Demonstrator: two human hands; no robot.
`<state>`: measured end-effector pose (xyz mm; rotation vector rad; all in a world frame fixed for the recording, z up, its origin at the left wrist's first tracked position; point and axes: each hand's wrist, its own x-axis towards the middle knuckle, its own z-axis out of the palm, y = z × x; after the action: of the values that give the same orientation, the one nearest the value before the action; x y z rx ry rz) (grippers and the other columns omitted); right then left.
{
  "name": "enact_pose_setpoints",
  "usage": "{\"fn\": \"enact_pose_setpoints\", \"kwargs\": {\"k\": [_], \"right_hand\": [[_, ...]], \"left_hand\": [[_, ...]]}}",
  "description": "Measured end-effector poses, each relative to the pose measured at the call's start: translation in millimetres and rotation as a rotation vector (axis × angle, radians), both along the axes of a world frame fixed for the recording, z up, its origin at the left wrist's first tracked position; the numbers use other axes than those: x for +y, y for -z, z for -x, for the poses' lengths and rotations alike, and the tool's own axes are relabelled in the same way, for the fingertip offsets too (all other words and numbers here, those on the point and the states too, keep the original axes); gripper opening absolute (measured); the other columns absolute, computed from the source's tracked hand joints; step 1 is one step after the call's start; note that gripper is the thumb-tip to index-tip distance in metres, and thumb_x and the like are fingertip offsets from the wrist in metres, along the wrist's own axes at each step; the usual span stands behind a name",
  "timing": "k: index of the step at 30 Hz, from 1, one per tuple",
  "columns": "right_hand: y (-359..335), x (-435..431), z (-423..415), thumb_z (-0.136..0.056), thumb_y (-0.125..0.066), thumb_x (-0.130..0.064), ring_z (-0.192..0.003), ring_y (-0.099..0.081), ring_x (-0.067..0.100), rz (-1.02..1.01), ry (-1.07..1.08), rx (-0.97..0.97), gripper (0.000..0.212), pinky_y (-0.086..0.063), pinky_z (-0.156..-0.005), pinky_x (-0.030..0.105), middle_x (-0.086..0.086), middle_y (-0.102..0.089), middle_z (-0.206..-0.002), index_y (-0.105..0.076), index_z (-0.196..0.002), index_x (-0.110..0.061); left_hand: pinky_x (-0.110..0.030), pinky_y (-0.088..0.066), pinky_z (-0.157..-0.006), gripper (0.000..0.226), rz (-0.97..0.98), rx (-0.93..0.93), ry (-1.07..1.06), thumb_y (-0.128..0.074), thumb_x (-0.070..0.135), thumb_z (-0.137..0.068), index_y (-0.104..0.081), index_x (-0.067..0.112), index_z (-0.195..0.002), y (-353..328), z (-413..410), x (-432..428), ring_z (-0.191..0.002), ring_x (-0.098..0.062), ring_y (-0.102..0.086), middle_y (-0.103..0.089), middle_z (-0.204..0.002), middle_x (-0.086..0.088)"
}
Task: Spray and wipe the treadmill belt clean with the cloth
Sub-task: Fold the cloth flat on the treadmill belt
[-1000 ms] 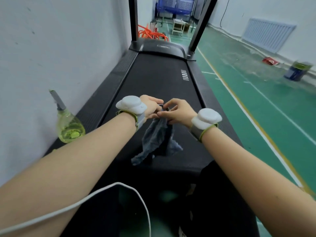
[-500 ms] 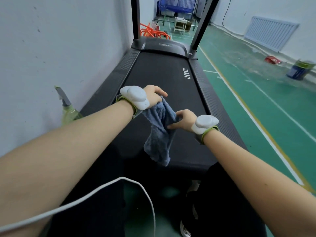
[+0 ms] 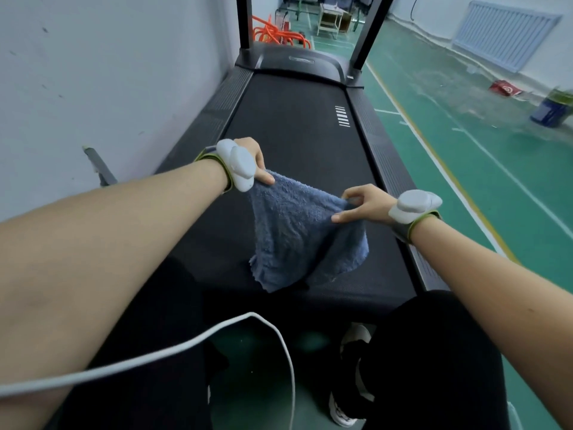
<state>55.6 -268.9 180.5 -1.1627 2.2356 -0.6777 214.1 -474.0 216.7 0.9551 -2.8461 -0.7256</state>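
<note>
A blue-grey terry cloth [image 3: 297, 234] hangs spread between both hands above the near end of the black treadmill belt [image 3: 291, 131]. My left hand [image 3: 252, 162] pinches its upper left corner. My right hand [image 3: 364, 204] pinches the upper right corner, lower and nearer to me. The cloth's bottom edge droops toward the belt's near end. Only the grey nozzle of the spray bottle [image 3: 99, 169] shows at the left, by the wall; my left forearm hides its body.
A white wall [image 3: 93, 72] runs close along the treadmill's left side. Two black uprights [image 3: 245, 23] rise at the far end. Green floor [image 3: 496, 181] lies to the right, with a blue bucket [image 3: 550, 110] and a radiator. A white cable [image 3: 217, 330] crosses my lap.
The cloth was bunched between my hands a second ago. My hands have moved apart and drawn it open into a spread sheet. My left forearm now covers the bottle's body.
</note>
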Motion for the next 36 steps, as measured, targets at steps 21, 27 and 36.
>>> {"fn": "enact_pose_setpoints", "kwargs": {"k": [21,27,36], "right_hand": [[-27.1,-45.4,61.0,-0.074,-0.075,-0.008,-0.075,-0.049,0.017,0.316,0.308,0.44,0.018,-0.035,-0.06,0.022,0.007,-0.054,-0.077,-0.063,-0.084,0.001],[88.9,3.4,4.3,-0.075,-0.072,0.0,-0.083,-0.056,0.017,-0.132,0.269,0.197,0.015,-0.044,-0.072,0.023,0.008,-0.063,-0.087,-0.068,-0.089,-0.004],[126.9,20.6,10.9,-0.077,-0.07,-0.004,-0.076,-0.057,0.013,-0.262,0.235,0.073,0.02,-0.047,-0.072,0.021,-0.013,-0.055,-0.065,-0.064,-0.071,-0.022]], "left_hand": [[-0.013,-0.043,-0.062,0.022,0.097,0.265,-0.172,-0.074,0.011,-0.075,-0.074,0.005,-0.097,-3.1,14.9,-55.4,-0.086,-0.019,-0.061,-0.07,-0.091,-0.014],[-0.016,-0.041,-0.079,0.022,-0.096,-0.236,0.007,-0.07,0.004,-0.08,-0.072,0.004,-0.103,103.3,-32.1,-8.1,-0.103,-0.019,-0.064,-0.07,-0.105,-0.009],[-0.012,-0.044,-0.068,0.02,-0.219,-0.272,-0.107,-0.068,0.005,-0.081,-0.073,0.005,-0.1,144.5,-41.8,-9.8,-0.081,-0.014,-0.061,-0.071,-0.106,-0.009]]}}
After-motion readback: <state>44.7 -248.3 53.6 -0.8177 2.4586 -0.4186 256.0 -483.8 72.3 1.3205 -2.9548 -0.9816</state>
